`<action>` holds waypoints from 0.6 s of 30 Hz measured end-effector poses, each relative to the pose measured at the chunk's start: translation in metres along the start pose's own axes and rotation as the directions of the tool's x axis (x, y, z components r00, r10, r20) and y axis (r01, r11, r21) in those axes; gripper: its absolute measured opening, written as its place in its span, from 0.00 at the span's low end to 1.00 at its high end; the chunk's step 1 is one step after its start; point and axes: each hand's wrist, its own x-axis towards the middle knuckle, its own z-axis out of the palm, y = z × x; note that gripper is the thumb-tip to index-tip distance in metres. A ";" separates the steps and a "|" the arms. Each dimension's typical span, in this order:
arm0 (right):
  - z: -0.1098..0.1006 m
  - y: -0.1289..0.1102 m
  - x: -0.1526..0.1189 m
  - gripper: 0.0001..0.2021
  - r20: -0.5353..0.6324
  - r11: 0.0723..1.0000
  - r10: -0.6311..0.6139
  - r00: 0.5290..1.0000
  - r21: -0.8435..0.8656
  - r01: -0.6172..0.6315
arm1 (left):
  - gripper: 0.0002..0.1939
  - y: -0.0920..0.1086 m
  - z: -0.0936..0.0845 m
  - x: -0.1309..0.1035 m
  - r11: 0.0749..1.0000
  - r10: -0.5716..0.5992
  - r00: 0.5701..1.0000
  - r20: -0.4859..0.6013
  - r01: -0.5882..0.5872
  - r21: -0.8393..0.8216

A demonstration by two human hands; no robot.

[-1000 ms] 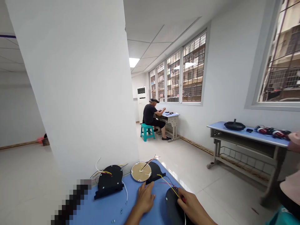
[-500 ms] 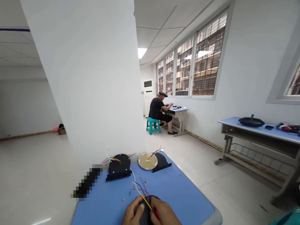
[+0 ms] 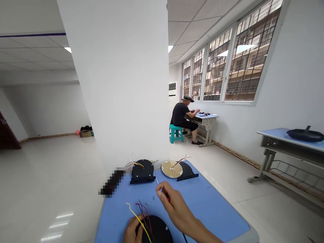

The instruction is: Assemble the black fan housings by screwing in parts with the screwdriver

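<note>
Showing a round black housing (image 3: 159, 233) toward the near edge of the bench (image 3: 217, 212), left of the near-right corner, and bearing loose yellow, magenta and dark wires (image 3: 136, 217). Possibly risking a strained connection, from a catch of the right hand (image 3: 174, 204) on these wires. Also perhaps risking a turning housing, from a one-sided hold, and lost screws (image 3: 147, 203), from a brush of the right wrist over the bench top. Gripping the housing by its left rim with the left hand (image 3: 131, 231): locating the housing directly right of that hand, touching, and nearer the near edge than the right hand, apart from it. Curling the right hand narrowly around a small red item (image 3: 168, 197), mostly hidden by the fingers. Grouping further parts along the far edge: a second black housing (image 3: 143, 170) near the far-left corner, then a tan disc (image 3: 170, 169) overlapping a third black housing (image 3: 188, 172) near the far-right corner.
</note>
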 end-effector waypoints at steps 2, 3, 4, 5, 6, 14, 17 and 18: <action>0.001 -0.005 0.008 0.11 -0.082 0.984 -0.034 0.996 0.173 0.048 | 0.16 0.004 0.000 0.001 0.994 0.064 0.998 -0.028 -0.061 0.086; 0.004 -0.006 0.012 0.12 -0.115 0.971 -0.055 0.992 0.225 0.080 | 0.15 0.006 0.000 0.001 0.990 0.081 0.996 -0.028 -0.078 0.118; 0.009 -0.005 0.016 0.12 -0.143 0.961 -0.079 0.987 0.251 0.113 | 0.14 0.007 0.000 0.001 0.987 0.087 0.996 -0.021 -0.083 0.139; 0.016 -0.003 0.020 0.12 -0.165 0.956 -0.101 0.981 0.255 0.141 | 0.14 0.009 0.000 0.000 0.985 0.084 0.996 -0.012 -0.081 0.152; 0.023 0.000 0.023 0.12 -0.180 0.955 -0.119 0.976 0.250 0.162 | 0.14 0.010 0.000 -0.001 0.984 0.075 0.997 -0.005 -0.073 0.160; 0.061 0.022 0.044 0.15 -0.205 0.936 -0.121 0.971 0.302 0.180 | 0.17 0.017 -0.006 -0.010 0.998 0.035 0.998 -0.046 -0.033 0.058; 0.054 0.013 0.042 0.15 -0.215 0.918 -0.100 0.971 0.357 0.173 | 0.19 0.012 -0.012 -0.022 0.998 0.066 0.995 -0.080 -0.064 0.018; 0.053 0.007 0.039 0.15 -0.222 0.910 -0.092 0.971 0.377 0.172 | 0.19 0.008 -0.013 -0.028 0.997 0.071 0.993 -0.095 -0.069 0.028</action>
